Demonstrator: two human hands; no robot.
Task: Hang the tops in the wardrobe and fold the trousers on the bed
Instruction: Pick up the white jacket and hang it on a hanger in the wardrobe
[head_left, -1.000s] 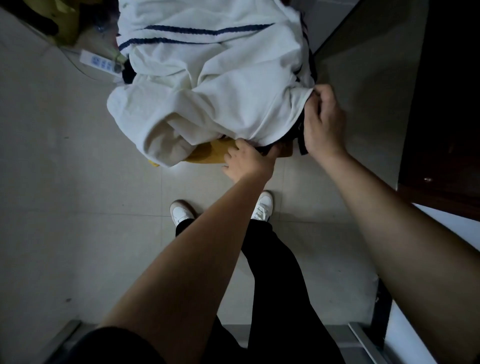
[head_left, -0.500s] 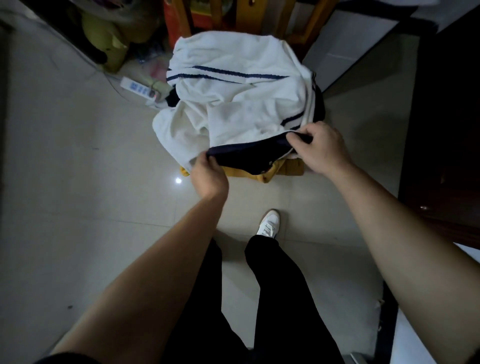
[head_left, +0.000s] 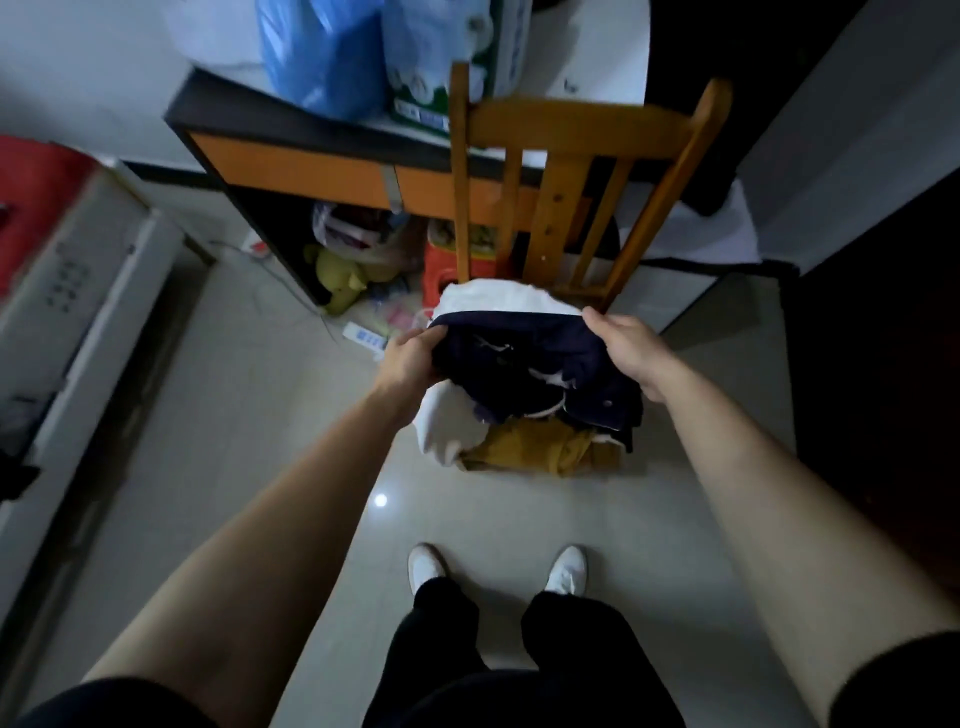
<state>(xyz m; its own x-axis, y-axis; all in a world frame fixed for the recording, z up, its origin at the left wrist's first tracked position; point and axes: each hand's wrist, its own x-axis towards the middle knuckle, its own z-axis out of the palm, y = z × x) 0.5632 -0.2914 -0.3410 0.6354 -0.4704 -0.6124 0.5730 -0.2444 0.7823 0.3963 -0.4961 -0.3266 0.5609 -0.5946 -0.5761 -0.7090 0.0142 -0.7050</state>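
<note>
A pile of clothes lies on the seat of a wooden chair (head_left: 571, 156) in front of me. My left hand (head_left: 410, 353) grips the left edge of a dark navy garment (head_left: 524, 364) and my right hand (head_left: 623, 348) grips its right edge, holding it lifted over the pile. A white garment (head_left: 498, 293) shows behind and below it, and a mustard-yellow garment (head_left: 535, 447) lies at the bottom of the pile.
An orange and black desk (head_left: 322, 166) stands behind the chair, with blue bags (head_left: 322, 57) on top and clutter beneath. A power strip (head_left: 366, 335) lies on the tiled floor. A white unit (head_left: 78, 291) is at left, dark furniture (head_left: 883, 389) at right.
Both hands have pulled the navy garment up out from under the white one and raised it. My view has lifted, showing the chair back and desk.
</note>
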